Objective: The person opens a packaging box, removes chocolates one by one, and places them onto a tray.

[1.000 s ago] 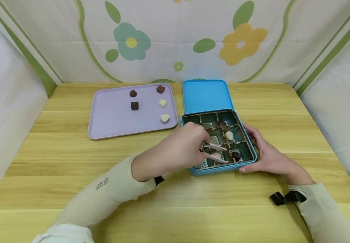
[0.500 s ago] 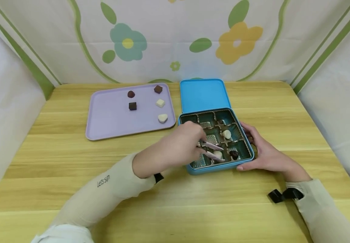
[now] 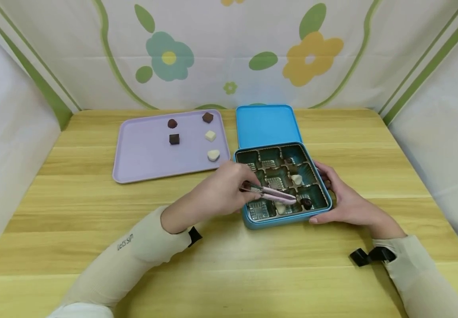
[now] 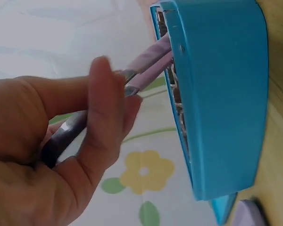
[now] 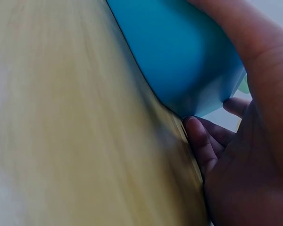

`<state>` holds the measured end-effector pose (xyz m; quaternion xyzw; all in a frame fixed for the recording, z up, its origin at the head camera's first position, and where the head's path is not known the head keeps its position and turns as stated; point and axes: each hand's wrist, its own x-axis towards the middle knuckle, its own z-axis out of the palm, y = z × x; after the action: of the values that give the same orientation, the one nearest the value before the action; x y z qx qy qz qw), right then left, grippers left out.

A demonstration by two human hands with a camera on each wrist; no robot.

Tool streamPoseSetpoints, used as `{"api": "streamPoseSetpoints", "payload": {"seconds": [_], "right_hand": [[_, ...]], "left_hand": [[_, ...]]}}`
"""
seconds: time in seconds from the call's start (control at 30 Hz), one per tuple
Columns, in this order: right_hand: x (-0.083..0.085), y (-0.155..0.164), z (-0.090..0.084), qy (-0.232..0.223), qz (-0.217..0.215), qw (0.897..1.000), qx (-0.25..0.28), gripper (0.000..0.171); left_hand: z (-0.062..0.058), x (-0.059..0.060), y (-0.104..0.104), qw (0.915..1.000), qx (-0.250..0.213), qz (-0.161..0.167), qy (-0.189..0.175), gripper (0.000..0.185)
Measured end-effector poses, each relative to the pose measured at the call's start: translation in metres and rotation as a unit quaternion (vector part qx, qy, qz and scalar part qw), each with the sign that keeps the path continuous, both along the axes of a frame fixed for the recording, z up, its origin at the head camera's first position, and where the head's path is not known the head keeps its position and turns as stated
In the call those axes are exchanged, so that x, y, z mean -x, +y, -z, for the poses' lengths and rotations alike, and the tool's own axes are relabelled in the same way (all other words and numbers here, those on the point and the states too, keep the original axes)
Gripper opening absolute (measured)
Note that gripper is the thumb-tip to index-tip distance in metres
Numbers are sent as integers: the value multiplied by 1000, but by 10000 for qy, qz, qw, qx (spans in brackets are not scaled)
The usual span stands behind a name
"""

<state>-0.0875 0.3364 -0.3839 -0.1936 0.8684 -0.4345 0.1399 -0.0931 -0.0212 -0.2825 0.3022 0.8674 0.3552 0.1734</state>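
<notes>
One blue box (image 3: 284,218) sits open on the wooden table (image 3: 229,256), its insert divided into nine compartments in three rows of three, and its lid (image 3: 268,126) lies flat just behind it. Three chocolates show inside: a white one (image 3: 296,179) in the right cell of the middle row, a dark one (image 3: 306,203) in the near right cell, and a white one (image 3: 280,206) in the near middle cell, partly covered by the pink tweezers (image 3: 272,194). The lilac tray (image 3: 141,154) to the left carries five chocolates, three dark (image 3: 174,138) and two white (image 3: 213,154). The tweezer tips are hard to make out; whether they touch the near white piece cannot be told. The left hand (image 3: 219,192) reaches in from the left over the box's left edge, its fingers (image 4: 104,117) pinched together on the tweezers' handle. The right hand (image 3: 348,201) cups the box's right side, thumb on the near right corner and fingers (image 5: 200,141) curled round the wall. In the right wrist view the box is only a blurred blue wall, its contents hidden.
</notes>
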Motion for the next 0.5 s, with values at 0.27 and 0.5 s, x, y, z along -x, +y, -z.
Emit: {"api": "streamPoseSetpoints", "payload": {"seconds": [0.27, 0.5], "right_hand": [[-1, 3, -2, 2, -29, 10000, 0, 145], [0, 2, -1, -28, -2, 10000, -36, 144]], "left_hand": [[-39, 10, 16, 9933, 779, 703, 492, 19], [-43, 24, 29, 9865, 1360, 898, -167, 22]]}}
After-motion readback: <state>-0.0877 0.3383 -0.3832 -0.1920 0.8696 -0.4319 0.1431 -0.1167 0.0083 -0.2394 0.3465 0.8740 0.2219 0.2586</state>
